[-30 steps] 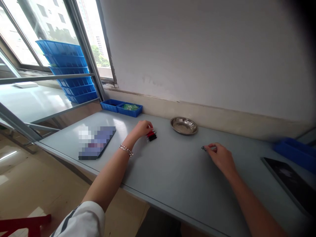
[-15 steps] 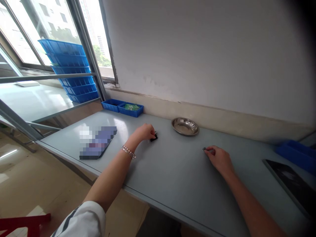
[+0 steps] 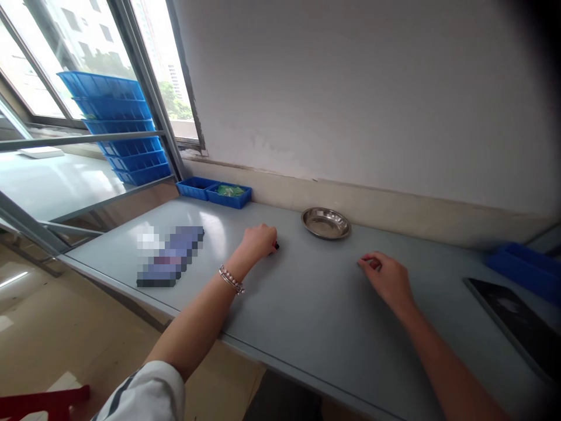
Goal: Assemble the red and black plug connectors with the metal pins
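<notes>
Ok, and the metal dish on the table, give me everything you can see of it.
The metal dish is shallow, with a shiny silver-grey rim and a browner-looking, reflective inside. It sits upright, open side up, on the grey table by the wall; whether it touches the wall I can't tell. It lies beyond and between the left hand and right hand; neither touches it.

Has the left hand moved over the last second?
Yes. Judged against the dish, the left hand has shifted slightly toward the person and a little to the right.
</notes>
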A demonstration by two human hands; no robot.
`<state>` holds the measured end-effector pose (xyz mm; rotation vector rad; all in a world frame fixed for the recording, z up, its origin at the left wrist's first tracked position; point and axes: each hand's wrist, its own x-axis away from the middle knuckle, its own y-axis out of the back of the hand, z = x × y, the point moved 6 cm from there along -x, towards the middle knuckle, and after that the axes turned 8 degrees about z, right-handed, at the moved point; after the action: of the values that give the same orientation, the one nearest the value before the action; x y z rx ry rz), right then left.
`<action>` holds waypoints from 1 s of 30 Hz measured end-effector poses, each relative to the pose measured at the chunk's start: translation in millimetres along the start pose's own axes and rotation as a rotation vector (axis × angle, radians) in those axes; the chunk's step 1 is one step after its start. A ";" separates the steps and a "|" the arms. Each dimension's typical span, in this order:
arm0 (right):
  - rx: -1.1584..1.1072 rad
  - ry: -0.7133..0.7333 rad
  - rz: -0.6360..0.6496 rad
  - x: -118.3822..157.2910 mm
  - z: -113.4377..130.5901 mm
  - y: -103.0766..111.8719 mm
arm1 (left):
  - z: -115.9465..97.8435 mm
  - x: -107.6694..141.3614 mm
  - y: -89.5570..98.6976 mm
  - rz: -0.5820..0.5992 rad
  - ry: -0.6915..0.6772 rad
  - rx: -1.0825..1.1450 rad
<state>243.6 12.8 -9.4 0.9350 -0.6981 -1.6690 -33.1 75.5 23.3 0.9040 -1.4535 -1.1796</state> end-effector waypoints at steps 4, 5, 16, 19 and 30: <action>-0.036 0.023 -0.018 0.5 4.8 1.7 | -6.1 5.6 -1.6 0.015 -0.012 -0.013; -0.042 0.023 -0.021 0.5 5.6 2.1 | -6.7 6.1 -2.6 0.016 -0.013 -0.014; -0.120 0.058 -0.052 4.8 16.4 7.2 | -18.5 7.0 -5.4 0.087 -0.141 0.195; -0.153 0.057 -0.063 5.6 18.0 8.1 | -28.5 10.2 -6.3 0.208 -0.281 0.617; -0.470 0.081 0.096 6.2 24.3 -9.7 | -59.0 16.6 -17.5 0.504 -0.519 1.363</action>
<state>217.1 9.5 -6.1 0.6173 -0.2690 -1.6031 20.4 43.2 10.8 0.9702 -2.7673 0.1417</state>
